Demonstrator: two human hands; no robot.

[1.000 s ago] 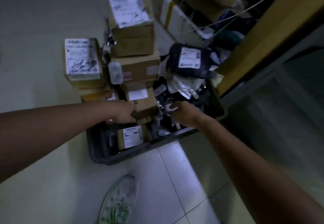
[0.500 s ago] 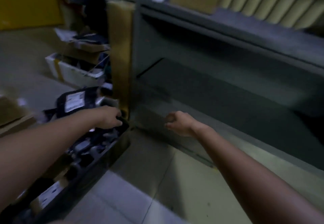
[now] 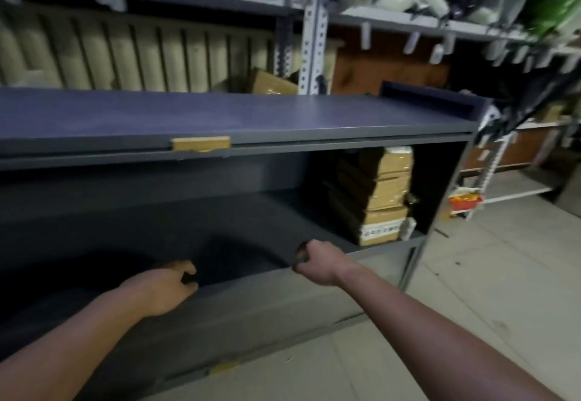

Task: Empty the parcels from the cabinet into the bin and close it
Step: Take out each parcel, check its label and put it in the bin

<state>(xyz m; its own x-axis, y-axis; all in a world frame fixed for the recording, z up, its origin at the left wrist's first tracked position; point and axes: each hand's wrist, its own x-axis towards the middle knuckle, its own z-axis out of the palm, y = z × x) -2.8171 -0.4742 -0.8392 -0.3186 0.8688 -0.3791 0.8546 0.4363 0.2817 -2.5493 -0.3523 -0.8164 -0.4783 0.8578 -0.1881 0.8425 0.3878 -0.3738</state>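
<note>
From the head camera, the grey cabinet [image 3: 220, 117] stands open along its front, and the parcels [image 3: 382, 199] – brown cardboard boxes stacked one on another – sit inside at its far right end, well apart from both hands. The right hand [image 3: 314, 262] is curled into a fist round the top edge of the low front panel [image 3: 251, 303], gripping it. The left hand [image 3: 163, 287] lies on the same edge further left, fingers [image 3: 188, 278] bent over into the dark interior – whether they actually clamp the panel cannot be told. A yellow tab [image 3: 201, 143] sits on the cabinet's upper lip. Behind, a cardboard box [image 3: 270, 84] leans by a metal upright, under a shelf [image 3: 393, 20] of pale bags.
</note>
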